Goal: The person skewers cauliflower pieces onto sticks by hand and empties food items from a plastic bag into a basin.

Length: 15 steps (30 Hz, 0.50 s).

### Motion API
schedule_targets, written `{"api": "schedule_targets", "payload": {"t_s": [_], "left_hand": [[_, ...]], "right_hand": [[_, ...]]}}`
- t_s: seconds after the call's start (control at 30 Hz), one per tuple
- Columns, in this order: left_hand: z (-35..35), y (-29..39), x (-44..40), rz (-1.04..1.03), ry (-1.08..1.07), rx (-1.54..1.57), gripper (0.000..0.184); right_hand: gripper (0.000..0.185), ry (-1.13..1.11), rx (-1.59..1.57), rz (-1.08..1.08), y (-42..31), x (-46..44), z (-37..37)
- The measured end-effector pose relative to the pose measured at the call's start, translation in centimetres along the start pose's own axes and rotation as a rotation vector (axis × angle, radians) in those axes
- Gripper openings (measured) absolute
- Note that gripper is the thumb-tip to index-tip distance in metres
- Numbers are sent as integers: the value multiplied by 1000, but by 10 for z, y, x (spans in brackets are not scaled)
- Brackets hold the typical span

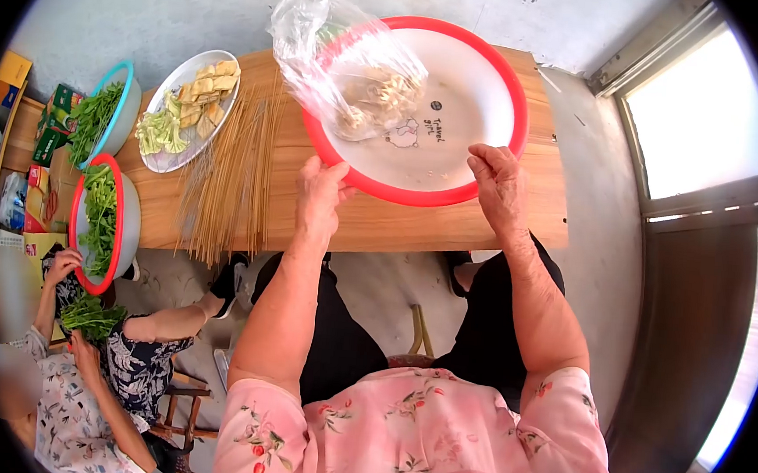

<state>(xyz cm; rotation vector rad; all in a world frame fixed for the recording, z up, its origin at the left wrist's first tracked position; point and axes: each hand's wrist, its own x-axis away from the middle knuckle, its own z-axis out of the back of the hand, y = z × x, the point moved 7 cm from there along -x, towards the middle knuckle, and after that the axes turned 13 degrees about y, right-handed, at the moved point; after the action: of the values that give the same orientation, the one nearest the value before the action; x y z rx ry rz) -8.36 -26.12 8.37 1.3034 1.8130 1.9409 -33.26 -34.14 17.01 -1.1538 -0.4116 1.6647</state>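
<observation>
A large white basin with a red rim (452,192) stands on the wooden table. Inside its left part lies a clear plastic bag (377,78) with pale mushrooms in it; the top of the bag hangs over the rim. My left hand (318,195) is at the near left rim, its fingers curled together; what they hold, if anything, is too small to tell. Over the near right rim, my right hand (498,188) has thumb and fingertips pinched together, and anything between them cannot be made out. Left of the basin, many thin wooden skewers (248,166) lie on the table.
An oval plate (166,162) holds yellow slices and pale green pieces. Beyond it are a teal-rimmed basin (126,109) and a red-rimmed basin (128,219) of greens. A person (86,401) sits at lower left holding greens. Boxes stand at far left.
</observation>
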Motion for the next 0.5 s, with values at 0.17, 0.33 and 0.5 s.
{"api": "schedule_targets", "payload": {"t_s": [0.17, 0.33, 0.5], "left_hand": [[2, -1, 11, 39, 115, -128, 24], [28, 7, 25, 14, 169, -202, 24], [50, 4, 21, -29, 197, -109, 31]], "right_hand": [[14, -241, 5, -33, 3, 9, -26], [16, -445, 72, -11, 10, -1, -59], [17, -499, 144, -107, 33, -14, -84]]}}
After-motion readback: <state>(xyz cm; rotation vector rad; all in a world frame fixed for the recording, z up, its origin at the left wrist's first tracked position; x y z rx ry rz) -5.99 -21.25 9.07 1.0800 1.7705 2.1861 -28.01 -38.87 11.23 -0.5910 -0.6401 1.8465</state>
